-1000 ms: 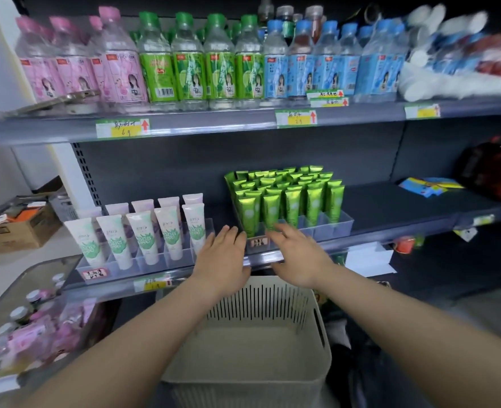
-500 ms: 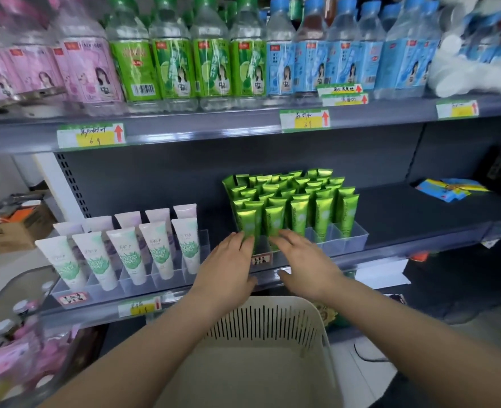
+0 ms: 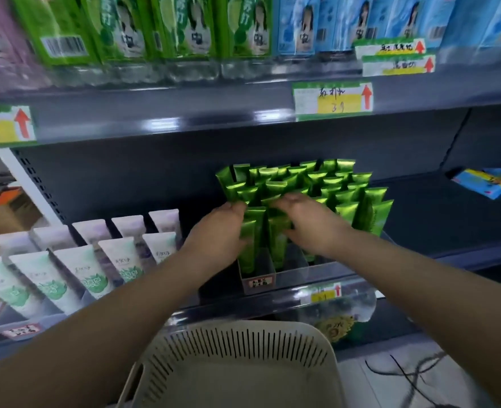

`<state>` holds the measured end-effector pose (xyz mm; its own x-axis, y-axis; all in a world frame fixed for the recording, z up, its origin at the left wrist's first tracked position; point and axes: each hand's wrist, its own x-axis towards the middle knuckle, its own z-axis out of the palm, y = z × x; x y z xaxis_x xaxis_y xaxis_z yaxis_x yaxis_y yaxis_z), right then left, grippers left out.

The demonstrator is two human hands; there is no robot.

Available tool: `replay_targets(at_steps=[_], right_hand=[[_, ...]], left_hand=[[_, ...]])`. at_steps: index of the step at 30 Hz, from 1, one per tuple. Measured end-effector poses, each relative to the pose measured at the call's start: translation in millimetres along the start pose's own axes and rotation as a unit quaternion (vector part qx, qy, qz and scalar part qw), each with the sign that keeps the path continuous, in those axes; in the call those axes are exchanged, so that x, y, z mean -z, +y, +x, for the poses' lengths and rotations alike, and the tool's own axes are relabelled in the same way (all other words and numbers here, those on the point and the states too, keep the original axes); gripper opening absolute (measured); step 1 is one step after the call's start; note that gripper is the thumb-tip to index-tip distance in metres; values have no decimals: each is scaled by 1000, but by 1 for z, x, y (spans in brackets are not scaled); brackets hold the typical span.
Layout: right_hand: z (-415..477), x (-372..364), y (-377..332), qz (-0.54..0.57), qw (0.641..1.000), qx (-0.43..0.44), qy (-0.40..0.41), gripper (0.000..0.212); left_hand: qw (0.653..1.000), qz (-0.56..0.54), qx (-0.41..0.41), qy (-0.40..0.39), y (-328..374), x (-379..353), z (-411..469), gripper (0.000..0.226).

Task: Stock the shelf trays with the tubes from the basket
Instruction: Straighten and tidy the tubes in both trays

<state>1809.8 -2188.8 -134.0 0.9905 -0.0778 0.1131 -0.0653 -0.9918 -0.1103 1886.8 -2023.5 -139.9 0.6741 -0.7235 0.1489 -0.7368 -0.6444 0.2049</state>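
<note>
basket at 6 o'clock looks empty, green tubes fill tray; left hand, right hand apart on front row, grip unclear

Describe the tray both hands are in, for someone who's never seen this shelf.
On the dark middle shelf, under the drink bottles, find the clear divided tray at centre. It alone holds shiny green tubes; the white tubes stand to its left.

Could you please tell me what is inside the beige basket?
In view, the basket shows only its bare floor and slotted wall, with nothing lying in that part. Its near end is out of frame, so that part cannot be checked.
</note>
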Motion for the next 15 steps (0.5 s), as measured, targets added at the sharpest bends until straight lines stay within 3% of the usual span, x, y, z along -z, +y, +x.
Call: replay_targets(at_steps=[9,15], right_hand=[[17,-15,10,-36,997,33,-58,40],[23,-17,11,-19,998,31,-60,34]], left_hand=[[998,-38,-11,-44,-15,-9,16,26],[998,-34,-27,-36,-20,-13,20,28]])
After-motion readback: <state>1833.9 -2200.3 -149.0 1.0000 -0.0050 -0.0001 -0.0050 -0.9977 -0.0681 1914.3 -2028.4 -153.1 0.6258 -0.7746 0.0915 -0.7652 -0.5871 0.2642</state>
